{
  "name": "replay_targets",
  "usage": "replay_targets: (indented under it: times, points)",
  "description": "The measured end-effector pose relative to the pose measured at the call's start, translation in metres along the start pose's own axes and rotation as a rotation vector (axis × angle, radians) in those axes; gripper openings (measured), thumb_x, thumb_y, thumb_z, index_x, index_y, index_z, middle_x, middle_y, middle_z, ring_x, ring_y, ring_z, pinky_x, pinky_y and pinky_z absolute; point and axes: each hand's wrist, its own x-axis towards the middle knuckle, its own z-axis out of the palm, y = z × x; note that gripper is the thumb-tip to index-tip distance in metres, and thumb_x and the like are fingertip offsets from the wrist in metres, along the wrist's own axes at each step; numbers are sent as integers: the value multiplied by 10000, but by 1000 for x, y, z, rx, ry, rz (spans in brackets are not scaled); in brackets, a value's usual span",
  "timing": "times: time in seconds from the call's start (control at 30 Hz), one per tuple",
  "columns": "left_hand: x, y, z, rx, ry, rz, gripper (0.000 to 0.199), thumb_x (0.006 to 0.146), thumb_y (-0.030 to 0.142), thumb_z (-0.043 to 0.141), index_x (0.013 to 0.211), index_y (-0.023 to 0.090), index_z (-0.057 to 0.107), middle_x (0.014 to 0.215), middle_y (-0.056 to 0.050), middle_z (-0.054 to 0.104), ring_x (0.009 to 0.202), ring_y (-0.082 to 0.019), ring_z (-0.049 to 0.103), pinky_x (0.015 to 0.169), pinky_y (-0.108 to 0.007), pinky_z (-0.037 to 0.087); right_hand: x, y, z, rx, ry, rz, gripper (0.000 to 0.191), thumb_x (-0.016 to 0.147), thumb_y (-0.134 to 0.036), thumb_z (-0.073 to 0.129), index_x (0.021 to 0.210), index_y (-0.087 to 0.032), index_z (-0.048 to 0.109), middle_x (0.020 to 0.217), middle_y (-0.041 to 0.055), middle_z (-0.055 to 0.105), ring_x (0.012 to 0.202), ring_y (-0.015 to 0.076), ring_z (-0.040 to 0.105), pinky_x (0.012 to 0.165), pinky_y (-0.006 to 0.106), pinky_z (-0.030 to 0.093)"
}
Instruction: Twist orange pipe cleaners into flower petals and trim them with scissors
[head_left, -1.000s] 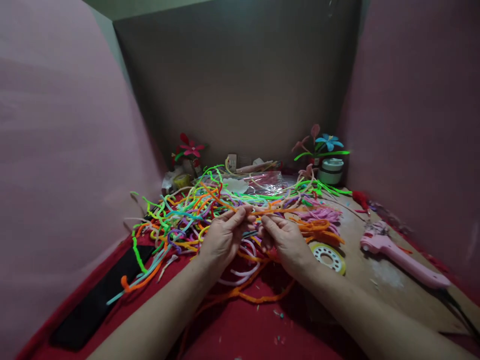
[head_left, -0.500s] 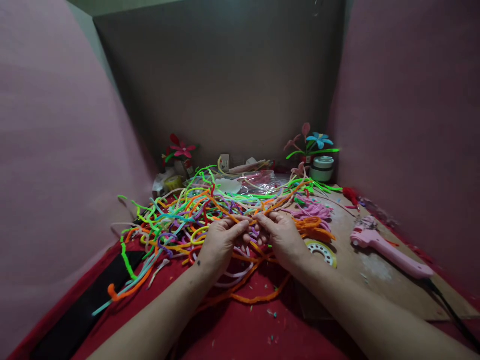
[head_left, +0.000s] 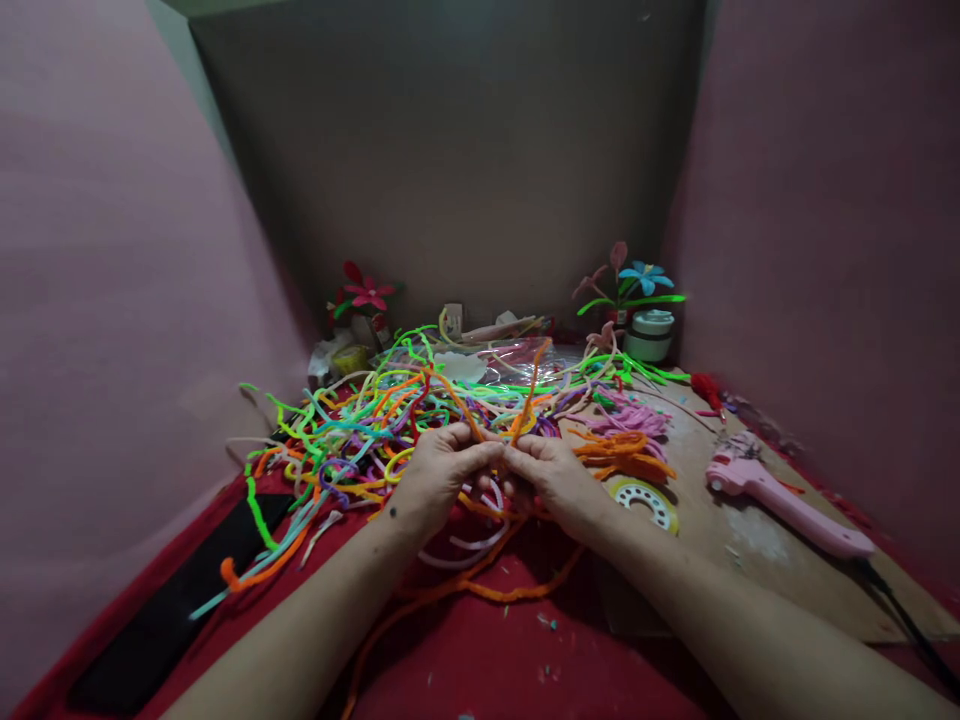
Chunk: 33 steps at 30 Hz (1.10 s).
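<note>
My left hand and my right hand meet fingertip to fingertip above the red cloth, both closed in a pinch. An orange pipe cleaner rises from the right fingers, and another orange length slants up from the left fingers. Whether these are one bent stem or two, I cannot tell. Long orange strands hang and loop below the hands onto the cloth. Behind and to the left spreads a tangled heap of many-coloured pipe cleaners. A bundle of orange pipe cleaners lies just right of my right hand.
A pink hot glue gun rests on a brown board at the right, its black cord trailing forward. Near my right wrist is a tape roll. Pipe-cleaner flowers and a lidded jar stand at the back.
The orange pipe cleaner at my right fingers has swung from slanting low to the right to nearly upright. My fingertips have come together, and the view has shifted slightly.
</note>
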Motion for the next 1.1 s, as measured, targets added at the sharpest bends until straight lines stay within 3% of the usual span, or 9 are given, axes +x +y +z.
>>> replay_targets:
  times: [0.3,0.57,0.77,0.87,0.97,1.1]
  points:
    - [-2,6,0,-111,-109,-42,226,680,250,685,866,137,621,555,2,627,406,-97,553,410,-195,453,-2,3,0,107,-167,-22,337,801,-456,530,718,-132,565,477,-49,498,327,48,415,344,167,345]
    - [0,5,-3,-201,-201,-116,325,719,252,656,1027,159,607,546,-9,628,411,-93,556,396,-167,433,-3,-1,0,135,-203,-6,345,775,-467,548,699,-131,558,509,-38,527,327,43,424,330,158,358]
    - [-1,7,-4,-152,-211,-182,210,693,266,684,830,111,649,510,-1,597,336,-31,447,335,-123,344,-4,-3,-2,71,-289,69,279,771,-393,570,731,-120,610,453,-52,508,291,41,386,295,148,347]
    - [0,7,-2,-183,-157,-171,194,672,279,703,691,109,612,464,14,558,339,-48,473,345,-138,355,-4,-2,-2,205,-299,76,259,769,-364,590,751,-107,622,514,-15,580,333,54,448,346,169,404]
    - [0,7,0,-243,-100,-155,204,662,284,710,677,116,594,461,33,534,345,-76,505,361,-173,391,-4,0,-1,423,-306,90,262,778,-351,591,798,-92,624,636,39,646,395,68,494,434,224,476]
    - [-2,7,4,-310,-98,-171,214,647,287,721,697,120,597,465,37,538,373,-91,537,396,-186,414,-5,4,1,622,-294,184,183,782,-278,595,832,-104,618,624,8,612,420,60,474,421,200,465]
